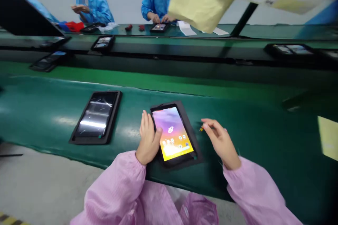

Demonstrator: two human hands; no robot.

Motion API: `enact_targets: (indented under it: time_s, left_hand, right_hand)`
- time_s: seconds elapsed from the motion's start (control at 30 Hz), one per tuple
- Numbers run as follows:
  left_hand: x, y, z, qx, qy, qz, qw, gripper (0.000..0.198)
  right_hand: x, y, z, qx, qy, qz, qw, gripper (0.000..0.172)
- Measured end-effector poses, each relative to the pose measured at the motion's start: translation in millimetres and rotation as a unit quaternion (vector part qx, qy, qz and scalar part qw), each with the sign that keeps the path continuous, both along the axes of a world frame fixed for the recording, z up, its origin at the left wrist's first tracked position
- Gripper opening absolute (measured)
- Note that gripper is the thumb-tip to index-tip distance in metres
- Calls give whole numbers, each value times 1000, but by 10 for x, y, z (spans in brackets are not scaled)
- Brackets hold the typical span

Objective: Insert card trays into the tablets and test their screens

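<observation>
1. Green conveyor belt runs across the frame, with a black tray at lower centre holding a lit smartphone.
2. Phone's long axis runs roughly away from the wearer, far end leaning toward upper left of the frame. Screen faces up, showing coloured home-screen icons.
3. Left hand lies nearer, against the phone's left edge, fingers loosely curled, thumb resting on the edge of the screen. Contact is clear; whether it actually grips cannot be told.
4. Right hand is well off the phone, just beside the tray's right side, partly open, with thumb and fingertips drawn toward a tiny yellowish item. Item too small to identify; cannot tell if held.
5. Dark phone sits in a second tray at left of frame, screen reflecting light.
6. Pink sleeves cover both forearms.
7. Upper centre: a co-worker's hands work at a phone across the belt, beneath a yellow sheet.
</observation>
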State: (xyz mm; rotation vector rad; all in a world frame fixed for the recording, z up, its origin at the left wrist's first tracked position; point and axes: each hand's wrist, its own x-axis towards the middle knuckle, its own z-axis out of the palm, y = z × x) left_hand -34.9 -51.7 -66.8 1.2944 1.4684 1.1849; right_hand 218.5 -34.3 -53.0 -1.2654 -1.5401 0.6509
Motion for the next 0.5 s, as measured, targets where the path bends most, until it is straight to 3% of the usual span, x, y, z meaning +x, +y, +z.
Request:
enact_targets:
  time_s: [0.07, 0.17, 0.27, 0.37, 0.43, 0.5]
  left_hand:
    - [-146, -228, -9, -11, 152, -76, 985, 107]
    - [-186, -572, -161, -24, 318, -219, 922, 142]
    - [-65, -571, -329, -19, 386, -245, 889, 144]
    - [67, -67, -329, 53, 400, -183, 896, 122]
    - [179, 483, -249, 114, 346, -146, 920, 105]
    - [350, 1097, -149, 117, 259, -120, 951, 101]
  right_hand:
    - [17, -204, -33, -17, -19, 44, 999, 15]
    - [70, -511, -112, -160, -111, 69, 979, 17]
    - [119, -605, -205, -258, -81, 86, 959, 21]
    - [137, -325, -255, -280, 5, 60, 958, 23]
    - [141, 63, -262, -249, 46, 1, 967, 27]
    - [136, 551, -253, -154, 73, -48, 984, 29]
